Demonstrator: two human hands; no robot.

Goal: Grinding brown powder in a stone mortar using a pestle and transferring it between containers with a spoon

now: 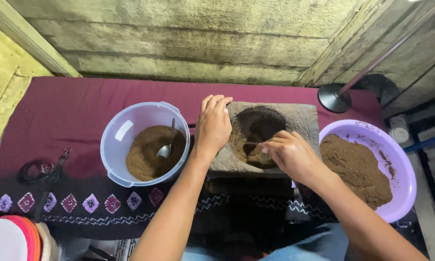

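Note:
A grey stone mortar block with a round hollow holding brown powder sits in the middle of a maroon cloth. My left hand rests flat on the block's left edge, fingers together. My right hand is inside the hollow, pinched on a small spoon that digs into the powder. To the left stands a pale blue bowl with brown powder and a metal spoon in it. On the right is a purple bowl with more brown powder.
A black lamp base with a slanted pole stands behind the block. Scissors lie on the cloth at the left. Stacked round lids sit at the bottom left. A worn wooden wall runs along the back.

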